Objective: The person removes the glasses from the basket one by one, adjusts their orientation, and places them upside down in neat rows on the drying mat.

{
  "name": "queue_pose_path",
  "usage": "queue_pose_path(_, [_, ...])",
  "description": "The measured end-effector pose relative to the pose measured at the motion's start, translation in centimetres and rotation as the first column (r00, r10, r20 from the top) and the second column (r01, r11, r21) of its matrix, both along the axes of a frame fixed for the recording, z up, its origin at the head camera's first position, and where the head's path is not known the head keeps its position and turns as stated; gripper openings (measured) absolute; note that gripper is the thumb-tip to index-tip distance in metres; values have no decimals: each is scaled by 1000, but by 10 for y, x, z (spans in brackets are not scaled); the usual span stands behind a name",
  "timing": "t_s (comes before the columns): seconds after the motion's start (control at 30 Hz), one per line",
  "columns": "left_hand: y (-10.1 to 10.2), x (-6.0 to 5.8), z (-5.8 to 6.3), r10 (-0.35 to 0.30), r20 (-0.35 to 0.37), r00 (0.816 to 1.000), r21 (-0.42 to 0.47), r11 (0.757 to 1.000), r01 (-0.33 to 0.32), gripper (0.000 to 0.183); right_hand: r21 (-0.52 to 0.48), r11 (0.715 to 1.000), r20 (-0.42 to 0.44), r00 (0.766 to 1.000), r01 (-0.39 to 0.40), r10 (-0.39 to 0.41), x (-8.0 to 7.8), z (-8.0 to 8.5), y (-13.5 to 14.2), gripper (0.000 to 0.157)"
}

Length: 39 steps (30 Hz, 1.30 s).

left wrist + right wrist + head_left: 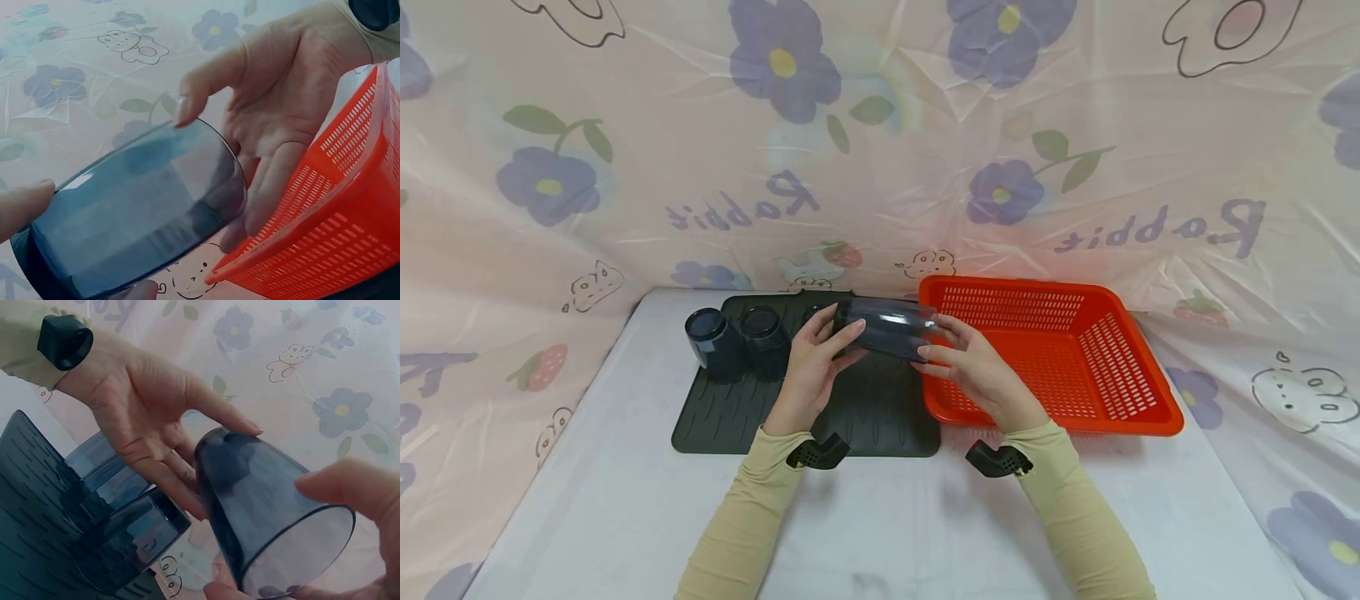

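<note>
A dark tinted drinking glass (886, 327) is held sideways above the mat, its mouth toward the right. My left hand (815, 362) grips it round the base end, thumb along the near side. At the mouth end my right hand (981, 371) holds the rim between thumb and fingers, as the right wrist view shows with the glass (269, 494). Two similar glasses (718, 346) (765, 342) stand on the dark ribbed mat (880, 417), left of my left hand. Another glass (811, 312) is mostly hidden behind that hand.
An orange-red plastic basket (1052, 425) with slotted walls sits at the right, close against the mat's right edge. Both lie on a white-covered table (895, 525). A patterned curtain (880, 167) hangs behind and along the sides.
</note>
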State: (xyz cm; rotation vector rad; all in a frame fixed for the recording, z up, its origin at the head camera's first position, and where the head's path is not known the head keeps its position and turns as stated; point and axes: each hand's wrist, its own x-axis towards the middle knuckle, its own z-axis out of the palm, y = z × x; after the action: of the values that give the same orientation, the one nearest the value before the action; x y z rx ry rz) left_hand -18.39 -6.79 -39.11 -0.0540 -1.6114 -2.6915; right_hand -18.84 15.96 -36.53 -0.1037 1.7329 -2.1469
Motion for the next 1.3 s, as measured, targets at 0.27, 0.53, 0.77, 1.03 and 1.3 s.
queue_pose_path(0.27, [1,0,4,62,-81,995,8,998,-61,54,25,997,-6,998,-70,70,-2,-7,1,69])
queue_pose_path(0.53, [-5,-2,9,122,-175,977,-62,989,-134,57,32,996,-74,994,-84,86,-3,-4,10,58])
queue_pose_path(0.77, [-11,-6,10,147,-207,967,-79,983,-166,56,25,997,-82,993,-80,81,-3,-3,23,53])
queue_pose_path(1.03, [-13,-11,9,177,-284,942,-203,949,-239,60,1,997,-128,989,-73,72,-3,-2,39,47])
queue_pose_path(1.3, [-11,-10,11,163,-313,936,-304,916,-261,65,-26,999,-120,992,-37,34,-4,2,53,43])
